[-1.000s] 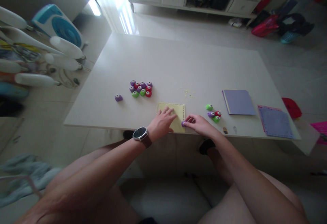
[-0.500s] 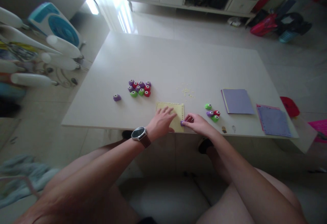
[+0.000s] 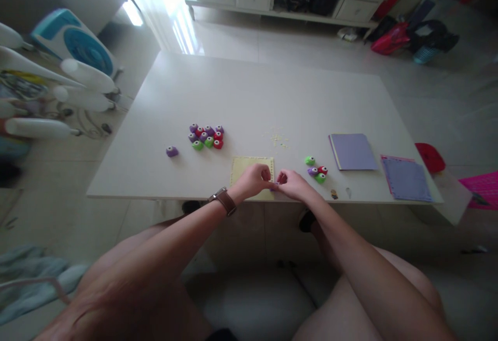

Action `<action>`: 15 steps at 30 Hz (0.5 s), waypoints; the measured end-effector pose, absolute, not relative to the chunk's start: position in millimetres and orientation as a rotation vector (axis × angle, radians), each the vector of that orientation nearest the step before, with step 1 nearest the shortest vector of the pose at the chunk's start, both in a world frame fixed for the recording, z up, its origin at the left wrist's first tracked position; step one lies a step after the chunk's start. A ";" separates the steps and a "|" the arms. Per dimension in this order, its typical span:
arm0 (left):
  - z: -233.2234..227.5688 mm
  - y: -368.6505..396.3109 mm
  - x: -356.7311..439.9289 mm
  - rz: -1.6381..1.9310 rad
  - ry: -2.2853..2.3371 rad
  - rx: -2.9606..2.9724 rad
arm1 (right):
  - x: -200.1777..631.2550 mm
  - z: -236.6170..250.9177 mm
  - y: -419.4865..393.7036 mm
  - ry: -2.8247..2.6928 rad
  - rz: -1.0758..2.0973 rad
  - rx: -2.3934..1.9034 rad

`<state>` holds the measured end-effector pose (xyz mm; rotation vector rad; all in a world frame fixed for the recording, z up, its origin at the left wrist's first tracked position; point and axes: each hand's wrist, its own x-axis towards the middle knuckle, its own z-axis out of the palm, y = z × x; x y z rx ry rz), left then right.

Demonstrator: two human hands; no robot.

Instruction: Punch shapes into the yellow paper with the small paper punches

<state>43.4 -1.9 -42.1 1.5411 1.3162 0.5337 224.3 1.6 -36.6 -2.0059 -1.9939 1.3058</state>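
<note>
A yellow sheet of paper [image 3: 241,167] with small shapes punched along its edges lies at the table's near edge. At its right edge sits a small purple craft punch [image 3: 274,187], mostly hidden by fingers. My right hand [image 3: 291,182] is closed on this punch from the right. From the left, my left hand [image 3: 252,179] reaches over the paper, its fingers curled and its thumb and fingertip pressed at the punch. Tiny yellow paper cut-outs [image 3: 279,139] are scattered beyond the paper.
Several coloured punches [image 3: 204,136] cluster on the left, with a lone purple punch [image 3: 171,151] beside them. More punches [image 3: 319,171] stand right of my hands. Farther right lie a purple paper stack [image 3: 354,151], punched blue-purple sheets [image 3: 406,177] and two small flat pieces.
My left hand has gone from lying spread on the paper to curled fingers at the punch. My right hand stays at the punch. The whole view has shifted slightly.
</note>
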 end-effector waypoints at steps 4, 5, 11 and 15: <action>-41.8 -1.8 46.9 0.503 1.313 1.561 | 221.7 -33.7 2.8 -1.999 1.293 -2.028; -41.5 -2.1 47.8 0.500 1.313 1.570 | 221.3 -33.5 2.9 -2.004 1.287 -2.026; -41.6 -0.9 51.6 0.463 1.369 1.602 | 220.4 -36.9 3.0 -2.013 1.274 -2.021; -43.1 1.4 53.0 0.428 1.385 1.588 | 219.3 -38.3 2.9 -2.021 1.262 -2.029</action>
